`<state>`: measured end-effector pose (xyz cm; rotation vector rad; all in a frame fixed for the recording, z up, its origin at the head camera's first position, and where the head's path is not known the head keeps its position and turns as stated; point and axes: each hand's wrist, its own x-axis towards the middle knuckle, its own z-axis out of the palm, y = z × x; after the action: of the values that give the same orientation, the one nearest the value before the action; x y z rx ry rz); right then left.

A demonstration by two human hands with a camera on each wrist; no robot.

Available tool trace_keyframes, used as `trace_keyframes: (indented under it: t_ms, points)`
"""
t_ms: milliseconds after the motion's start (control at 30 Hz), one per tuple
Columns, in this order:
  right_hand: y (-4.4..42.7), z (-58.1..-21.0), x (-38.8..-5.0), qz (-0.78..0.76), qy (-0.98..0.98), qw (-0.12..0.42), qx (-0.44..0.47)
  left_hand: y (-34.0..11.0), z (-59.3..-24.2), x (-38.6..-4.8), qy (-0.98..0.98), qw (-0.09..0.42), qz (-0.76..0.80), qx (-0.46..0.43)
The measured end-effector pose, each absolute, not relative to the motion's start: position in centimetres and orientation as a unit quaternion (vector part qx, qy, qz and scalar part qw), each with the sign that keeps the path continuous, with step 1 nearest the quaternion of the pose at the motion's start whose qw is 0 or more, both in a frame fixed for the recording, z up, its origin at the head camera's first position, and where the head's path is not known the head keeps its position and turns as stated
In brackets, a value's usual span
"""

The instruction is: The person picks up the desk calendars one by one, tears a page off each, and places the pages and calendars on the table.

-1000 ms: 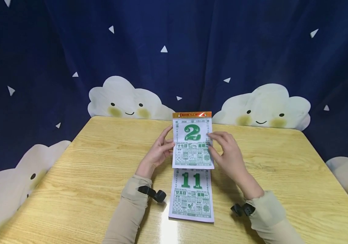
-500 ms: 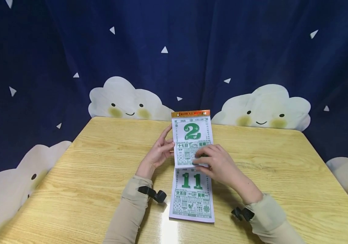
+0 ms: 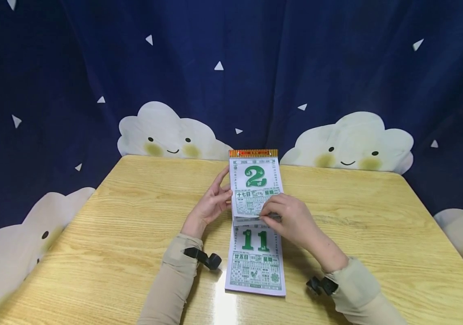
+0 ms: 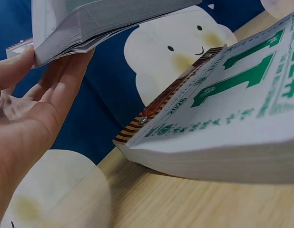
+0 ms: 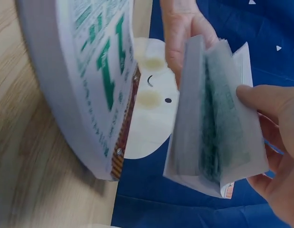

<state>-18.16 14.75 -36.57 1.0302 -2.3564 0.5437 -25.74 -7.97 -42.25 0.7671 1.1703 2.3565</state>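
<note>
One calendar [image 3: 255,176] raised, gripped by our left hand [image 3: 209,205] | our right hand [image 3: 294,221] pinches its lifted pages [image 5: 235,128], how many we can't tell | second calendar [image 3: 255,266] lies on table [image 3: 126,225]

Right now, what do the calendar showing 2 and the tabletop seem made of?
The calendar showing 2: mostly matte paper, judging by its thin, bending leaves. The tabletop: perhaps wood or printed laminate, glossy, given its grain and bright reflection.

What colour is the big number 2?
Green; the big 2 shows best in the head view.
</note>
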Motion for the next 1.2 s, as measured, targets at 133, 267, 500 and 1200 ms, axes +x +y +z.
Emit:
trace_keyframes:
  t_ms: [133, 267, 500, 1200]
  points:
    - [14.7, -36.0, -18.0, 0.244, -0.864, 0.248, 0.364, -8.0, -42.3, -25.7, 0.421, 0.199, 0.841, 0.274]
    - [14.7, -35.2, -18.0, 0.285, -0.861, 0.245, 0.342, -8.0, -42.3, -25.6, 0.419, 0.200, 0.842, 0.276]
    - [14.9, -33.3, -19.0, 0.337, -0.845, 0.282, 0.305, -8.0, -42.4, -25.6, 0.417, 0.198, 0.843, 0.277]
    - [19.2, -30.2, -22.1, 0.464, -0.826, 0.306, 0.092, -7.6, -41.9, -25.8, 0.480, 0.158, 0.829, 0.240]
